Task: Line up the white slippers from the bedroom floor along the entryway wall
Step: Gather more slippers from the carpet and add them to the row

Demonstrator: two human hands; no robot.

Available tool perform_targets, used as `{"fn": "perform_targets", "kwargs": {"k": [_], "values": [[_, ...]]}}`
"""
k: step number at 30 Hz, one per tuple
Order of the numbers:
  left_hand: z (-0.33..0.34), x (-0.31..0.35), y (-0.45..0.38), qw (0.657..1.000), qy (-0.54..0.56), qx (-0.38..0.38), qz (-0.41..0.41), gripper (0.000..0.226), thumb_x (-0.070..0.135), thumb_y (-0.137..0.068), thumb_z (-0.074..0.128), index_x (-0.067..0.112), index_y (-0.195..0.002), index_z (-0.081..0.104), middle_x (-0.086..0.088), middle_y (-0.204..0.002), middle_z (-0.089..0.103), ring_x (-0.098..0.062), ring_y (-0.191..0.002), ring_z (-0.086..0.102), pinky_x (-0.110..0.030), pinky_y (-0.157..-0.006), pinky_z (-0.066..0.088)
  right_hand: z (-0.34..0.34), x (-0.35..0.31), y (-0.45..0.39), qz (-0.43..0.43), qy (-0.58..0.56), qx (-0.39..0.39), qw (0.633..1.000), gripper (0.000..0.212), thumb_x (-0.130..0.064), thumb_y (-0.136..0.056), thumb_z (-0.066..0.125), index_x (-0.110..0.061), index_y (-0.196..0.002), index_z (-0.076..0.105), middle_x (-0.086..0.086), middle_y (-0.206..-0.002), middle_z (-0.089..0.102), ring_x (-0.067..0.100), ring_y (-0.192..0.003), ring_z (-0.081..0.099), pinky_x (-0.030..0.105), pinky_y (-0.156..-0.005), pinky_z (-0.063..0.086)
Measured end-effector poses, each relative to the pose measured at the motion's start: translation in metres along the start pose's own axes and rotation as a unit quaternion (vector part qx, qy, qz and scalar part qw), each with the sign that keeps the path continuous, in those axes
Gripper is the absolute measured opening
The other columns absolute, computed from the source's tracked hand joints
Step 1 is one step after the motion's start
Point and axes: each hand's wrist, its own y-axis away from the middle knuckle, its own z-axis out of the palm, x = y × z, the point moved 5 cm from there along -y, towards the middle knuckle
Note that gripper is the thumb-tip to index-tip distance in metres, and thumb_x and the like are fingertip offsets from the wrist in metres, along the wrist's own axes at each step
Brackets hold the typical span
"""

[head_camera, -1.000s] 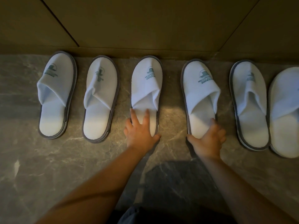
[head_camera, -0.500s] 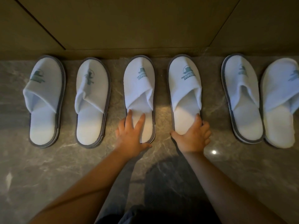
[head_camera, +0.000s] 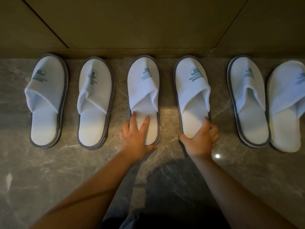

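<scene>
White terry slippers are lying in a row of 6 on the marble floor [head_camera: 49,171], toes pointing at the base of the brown wall [head_camera: 148,27], each edged with a grey sole rim and printed with a dark logo on the upper.

Counting from the left, the third slipper [head_camera: 143,90] is sitting under the left hand [head_camera: 134,138], whose fingers are lying straight and spread flat on the insole, pressing down on it, while the thumb is resting on the floor just behind the heel.

Beside it, the fourth slipper [head_camera: 192,90] is being grasped at the heel by the right hand [head_camera: 200,140]: the thumb is hooking round the left side of the heel rim and the curled fingers are wrapping the right side. A clear strip of floor is showing between these 2 slippers.

Further out, the first slipper [head_camera: 47,90] and second slipper [head_camera: 95,90] are lying apart from each other, untouched, toes at the wall. On the right, the fifth slipper [head_camera: 247,93] and sixth slipper [head_camera: 287,100] are touching along their sides, the sixth sitting slightly farther back from the wall.

Both bare forearms are reaching up from the bottom edge, and a small bright reflection [head_camera: 217,156] is glinting on the floor near the right wrist.
</scene>
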Motion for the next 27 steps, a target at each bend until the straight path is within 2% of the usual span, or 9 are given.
{"fn": "perform_targets", "kwargs": {"k": [17,23,27], "values": [[0.002,0.001,0.0,1.0,-0.015,0.014,-0.003,0.103,0.064,-0.064,0.062,0.034,-0.14,0.0,-0.007,-0.153,-0.004,-0.034,-0.135,0.013,-0.051,-0.109,0.024,0.002,-0.003,-0.005,0.003,0.01,-0.004,1.0,0.093,-0.031,-0.065,0.076,-0.019,-0.138,0.02,0.017,-0.141,0.026,0.036,-0.128,0.026,0.049,-0.104,0.029],[-0.009,0.01,-0.001,0.999,-0.006,0.042,-0.004,0.106,0.067,-0.06,0.062,0.032,-0.141,0.004,-0.01,-0.154,-0.001,-0.036,-0.139,0.007,-0.053,-0.11,0.017,-0.01,-0.003,-0.004,-0.024,0.023,-0.001,0.999,0.096,-0.043,-0.065,0.074,-0.019,-0.139,0.02,0.015,-0.14,0.03,0.033,-0.128,0.028,0.046,-0.104,0.028],[-0.02,0.053,-0.004,0.995,0.054,0.066,0.059,0.101,0.06,-0.064,0.064,0.026,-0.142,0.01,-0.013,-0.155,0.003,-0.037,-0.141,0.004,-0.052,-0.112,0.009,-0.044,0.012,-0.011,-0.044,0.027,0.02,0.998,0.087,-0.041,-0.069,0.071,-0.014,-0.138,0.025,0.016,-0.143,0.031,0.033,-0.131,0.026,0.046,-0.106,0.026]]}}
